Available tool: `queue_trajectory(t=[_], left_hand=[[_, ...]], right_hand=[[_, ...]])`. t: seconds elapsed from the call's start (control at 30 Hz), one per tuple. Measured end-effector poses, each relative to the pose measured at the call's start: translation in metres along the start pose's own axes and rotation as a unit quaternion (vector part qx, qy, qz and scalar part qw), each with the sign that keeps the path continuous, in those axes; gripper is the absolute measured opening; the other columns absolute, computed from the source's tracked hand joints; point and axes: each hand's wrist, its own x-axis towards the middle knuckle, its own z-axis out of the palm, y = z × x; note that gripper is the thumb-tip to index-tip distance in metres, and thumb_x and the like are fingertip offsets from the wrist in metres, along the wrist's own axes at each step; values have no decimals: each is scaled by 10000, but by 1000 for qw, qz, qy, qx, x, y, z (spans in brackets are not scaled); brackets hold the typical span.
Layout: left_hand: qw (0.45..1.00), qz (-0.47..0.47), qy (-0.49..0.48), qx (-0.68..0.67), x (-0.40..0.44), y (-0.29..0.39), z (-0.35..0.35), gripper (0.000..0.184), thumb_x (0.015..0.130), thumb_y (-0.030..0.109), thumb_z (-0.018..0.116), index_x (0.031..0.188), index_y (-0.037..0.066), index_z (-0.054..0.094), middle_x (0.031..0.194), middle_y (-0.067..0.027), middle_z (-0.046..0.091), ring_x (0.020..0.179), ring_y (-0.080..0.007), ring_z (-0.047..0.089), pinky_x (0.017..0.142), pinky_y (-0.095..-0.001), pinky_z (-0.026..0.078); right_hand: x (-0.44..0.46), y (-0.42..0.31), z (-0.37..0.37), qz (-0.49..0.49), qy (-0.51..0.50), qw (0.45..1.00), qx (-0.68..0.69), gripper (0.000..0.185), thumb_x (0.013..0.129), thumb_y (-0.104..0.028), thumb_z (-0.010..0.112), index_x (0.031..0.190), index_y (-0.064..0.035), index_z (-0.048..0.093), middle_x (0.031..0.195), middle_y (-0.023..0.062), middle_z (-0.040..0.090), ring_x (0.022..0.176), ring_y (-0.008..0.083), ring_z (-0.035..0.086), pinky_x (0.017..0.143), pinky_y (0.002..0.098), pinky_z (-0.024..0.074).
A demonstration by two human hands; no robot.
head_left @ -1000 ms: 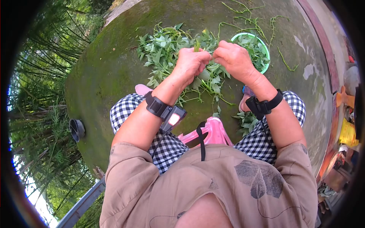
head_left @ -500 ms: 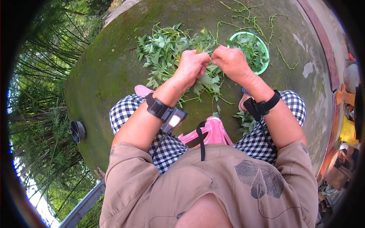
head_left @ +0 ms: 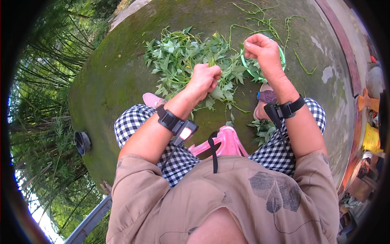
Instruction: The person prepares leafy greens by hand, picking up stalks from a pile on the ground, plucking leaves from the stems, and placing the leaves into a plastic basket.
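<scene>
My left hand (head_left: 205, 79) is closed around a leafy green stem, at the near edge of a heap of leafy vines (head_left: 172, 51). Above the light green basket (head_left: 252, 74) is my right hand (head_left: 264, 53), its thumb and fingertips pinched together. A small bit of green leaf (head_left: 242, 46) shows at those fingertips. The hand and wrist cover much of the basket, and leaves are visible inside it.
Stripped vine stems (head_left: 287, 34) lie on the mossy concrete beyond the basket. More leaves (head_left: 263, 131) are by my right foot. A pink plastic stool (head_left: 231, 140) is between my knees, and a dark bucket (head_left: 82, 142) stands at the left edge near bamboo.
My right hand has parted from the left and moved right and slightly up, over the basket. The left hand has dropped slightly, still gripping its stem.
</scene>
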Motion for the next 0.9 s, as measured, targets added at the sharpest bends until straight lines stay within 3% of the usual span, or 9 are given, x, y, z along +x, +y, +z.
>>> queue_trajectory(t=[0.17, 0.23, 0.3, 0.33, 0.5, 0.6, 0.73, 0.83, 0.9], left_hand=[[996, -43, -22, 70, 1, -24, -6, 145, 769, 68, 604, 647, 34, 533, 532, -7, 456, 420, -82, 399, 367, -259, 230], [980, -48, -82, 176, 4, -46, -9, 82, 781, 70, 603, 804, -5, 628, 614, -25, 496, 456, -106, 447, 415, -259, 341], [952, -24, -153, 265, 0, -65, -7, 179, 798, 80, 602, 931, -16, 675, 663, -35, 515, 474, -123, 472, 461, -252, 403], [922, -38, -223, 313, 1, -69, -9, 317, 845, 145, 609, 1126, 8, 662, 769, -73, 592, 501, -142, 505, 531, -234, 452], [906, -147, -279, 283, -5, -64, -4, 322, 911, 225, 577, 1126, -5, 644, 889, -127, 683, 519, -134, 554, 458, -233, 423], [945, -198, -244, 87, -1, -58, -6, 246, 937, 164, 524, 1050, -22, 638, 847, -121, 687, 533, -139, 592, 373, -224, 366], [941, -170, -230, -180, 20, -58, -19, 305, 1003, 249, 436, 1219, 49, 514, 992, -141, 669, 748, -194, 653, 571, -295, 493], [947, -135, -171, -237, 25, -50, -19, 349, 995, 284, 473, 1281, 84, 476, 1157, -176, 603, 995, -289, 623, 762, -409, 522], [945, -112, -150, -267, 26, -47, -17, 366, 991, 293, 485, 1295, 91, 466, 1201, -182, 576, 1036, -305, 605, 825, -444, 506]], right_hand=[[17, 6, -49, 7, 88, 995, -38, 57, 841, -52, 661, 862, 1, 656, 716, 40, 654, 584, 88, 593, 544, 216, 480], [20, 13, -70, 16, 131, 989, -74, 65, 829, -50, 670, 862, 5, 658, 723, 44, 659, 579, 91, 595, 534, 222, 479], [25, 25, -92, 48, 174, 974, -139, 153, 771, -39, 699, 904, 26, 659, 761, 75, 672, 582, 119, 606, 528, 256, 487], [26, 30, -100, 65, 202, 962, -170, 178, 758, -42, 706, 915, 29, 659, 771, 83, 674, 580, 127, 607, 529, 265, 489], [23, 44, -117, 90, 289, 919, -254, 240, 727, -85, 732, 931, 24, 668, 777, 94, 677, 553, 136, 598, 513, 291, 467], [23, 40, -111, 86, 257, 932, -239, 191, 737, -101, 728, 882, 11, 674, 731, 70, 663, 535, 117, 578, 505, 283, 456], [12, 33, -70, 83, 114, 973, -184, 122, 755, -91, 702, 823, 2, 662, 675, 41, 632, 513, 101, 554, 495, 268, 450], [-7, 35, -23, 144, -75, 975, -151, 92, 736, -28, 681, 815, 14, 661, 643, 46, 617, 486, 115, 550, 448, 274, 450], [-19, 50, 0, 163, -151, 964, -148, 72, 739, -31, 678, 786, 21, 659, 621, 54, 608, 470, 122, 547, 432, 280, 443]])
